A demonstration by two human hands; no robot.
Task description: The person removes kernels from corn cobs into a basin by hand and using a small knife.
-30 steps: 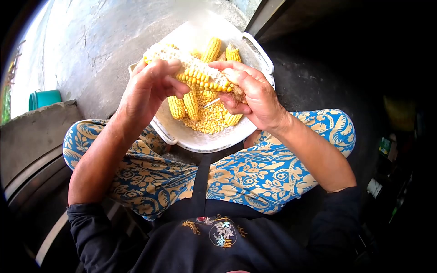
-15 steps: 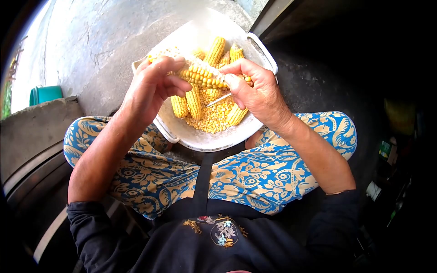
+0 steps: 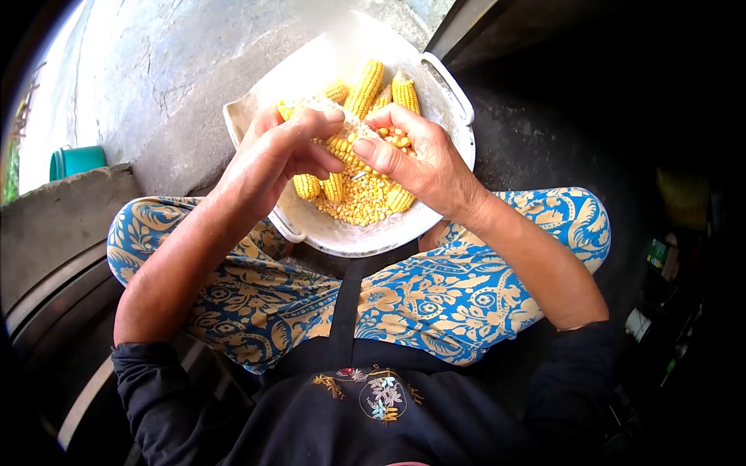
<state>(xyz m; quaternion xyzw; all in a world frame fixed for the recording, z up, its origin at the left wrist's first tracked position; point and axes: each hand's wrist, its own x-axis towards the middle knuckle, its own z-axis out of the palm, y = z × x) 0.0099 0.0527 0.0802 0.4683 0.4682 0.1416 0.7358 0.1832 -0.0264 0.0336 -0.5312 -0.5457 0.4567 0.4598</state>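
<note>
Over a white basin (image 3: pixel 291 211) both hands hold one partly shelled corn cob (image 3: pixel 339 146); bare pale cob shows along its upper side, yellow kernels along its lower side. My left hand (image 3: pixel 272 151) is closed around the cob's left end. My right hand (image 3: pixel 426 161) grips the right end, thumb and index finger close together against it. Several whole corn cobs (image 3: pixel 364 89) lie in the basin behind and below the hands, on loose kernels (image 3: pixel 359 208). A short bit of a thin grey rod (image 3: pixel 358 176) shows below the held cob; the rest of it is hidden.
The basin has a handle (image 3: pixel 449 81) at its upper right and stands between my crossed legs in patterned trousers (image 3: pixel 451 295). A low concrete ledge (image 3: pixel 66 213) with a green bucket (image 3: pixel 78 161) is at left. Dark floor and small items lie at right.
Both hands and the cob have shifted slightly; my left hand moved right, closer to my right hand. Less of the grey rod shows now.
</note>
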